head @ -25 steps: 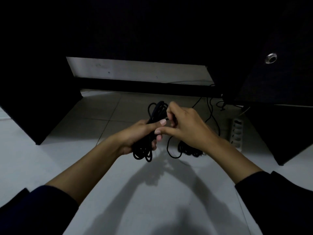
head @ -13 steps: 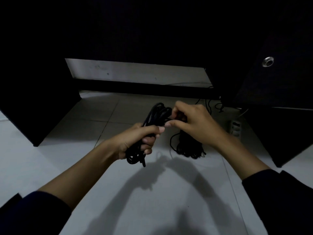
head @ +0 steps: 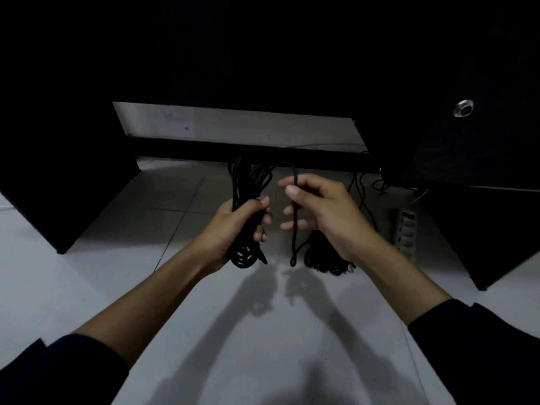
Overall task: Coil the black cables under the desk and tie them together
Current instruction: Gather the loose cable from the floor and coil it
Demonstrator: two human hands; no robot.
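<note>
My left hand point(head: 239, 226) grips a coiled bundle of black cable point(head: 247, 182) upright, with loops sticking out above and below the fist. One loose strand point(head: 295, 229) arcs from the top of the bundle over to my right hand point(head: 318, 211), which pinches it between thumb and forefinger. The strand hangs down from there to a small loop near the floor. A second heap of black cable point(head: 324, 260) lies on the floor under my right wrist, partly hidden by it.
A dark desk point(head: 263, 54) spans overhead, with dark side panels at left point(head: 58, 185) and right point(head: 482, 229). A white power strip point(head: 406, 232) lies on the tiled floor point(head: 263, 331) at the right. More thin cables point(head: 362, 188) trail behind my right hand.
My hands have drawn apart. The right hand has pulled one strand out from the top of the bundle to the right, and the bundle in my left hand stands higher.
</note>
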